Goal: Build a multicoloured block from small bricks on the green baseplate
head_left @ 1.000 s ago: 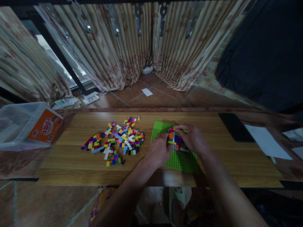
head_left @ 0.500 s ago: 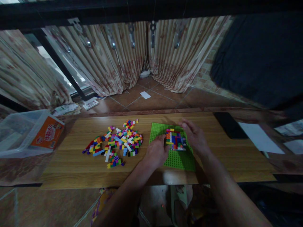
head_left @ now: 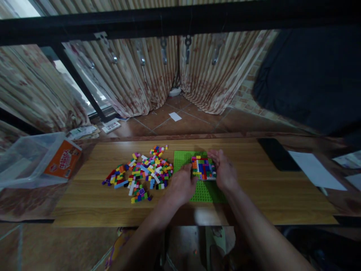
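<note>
A square build of toy bricks, mostly red, blue, orange and yellow on top, stands on the green baseplate. My left hand is closed at the build's left side, its fingers against the bricks and partly hidden by the back of the hand. From the opposite side my right hand holds the build, fingers curved along its right edge and far corner. Left of the plate lies a loose pile of coloured bricks.
A clear plastic box with an orange label stands left of the wooden table. On the table's right lie a black phone-like slab and white paper. Curtains hang behind.
My right hand has come in from the right to the build's right side. The baseplate and build have shifted left and sit straighter. The camera view has moved slightly.
</note>
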Motion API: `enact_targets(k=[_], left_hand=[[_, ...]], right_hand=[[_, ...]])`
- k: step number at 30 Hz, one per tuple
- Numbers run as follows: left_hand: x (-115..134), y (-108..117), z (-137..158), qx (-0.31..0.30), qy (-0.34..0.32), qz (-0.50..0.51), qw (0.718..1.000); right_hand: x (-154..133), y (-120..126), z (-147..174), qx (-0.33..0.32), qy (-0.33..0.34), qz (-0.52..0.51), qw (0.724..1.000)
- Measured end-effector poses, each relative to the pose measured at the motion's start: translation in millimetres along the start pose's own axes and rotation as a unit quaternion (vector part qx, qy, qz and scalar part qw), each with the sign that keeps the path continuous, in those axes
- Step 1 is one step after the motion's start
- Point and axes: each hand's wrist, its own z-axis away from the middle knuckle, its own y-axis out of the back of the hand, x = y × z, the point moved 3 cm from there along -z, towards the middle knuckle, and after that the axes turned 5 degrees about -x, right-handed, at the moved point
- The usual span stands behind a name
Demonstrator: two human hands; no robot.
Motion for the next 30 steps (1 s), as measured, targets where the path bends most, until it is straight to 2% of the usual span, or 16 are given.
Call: enact_targets(k=[5,10,12,14,17,24,30], left_hand=[[-13,13,1,0.005,-0.006,0.025,1.0],[-39,61,2,0.072,0.017,0.015,0.997],[-56,80,4,0.129,0.058,0.007,0.99],[-69,90,6,0.139,0.078,-0.009,0.987],[-73,90,7,0.124,0.059,-0.048,0.989],[-51,68,3,0.057,-0.008,-0.186,0.981],[-49,59,-2,0.038,0.019,-0.227,0.973]], right_hand=[[0,-9,-4,0.004,-0.005,-0.004,1.0],[-13,-1,-6,0.044,-0.008,-0.007,0.999],[-20,3,-6,0.057,-0.008,-0.008,0.998],[-25,5,-5,0.063,-0.01,-0.01,0.998],[-28,4,-3,0.058,-0.015,-0.009,0.998],[-30,0,-2,0.044,0.002,0.003,0.999],[-32,-1,1,0.032,0.012,0.013,0.999]])
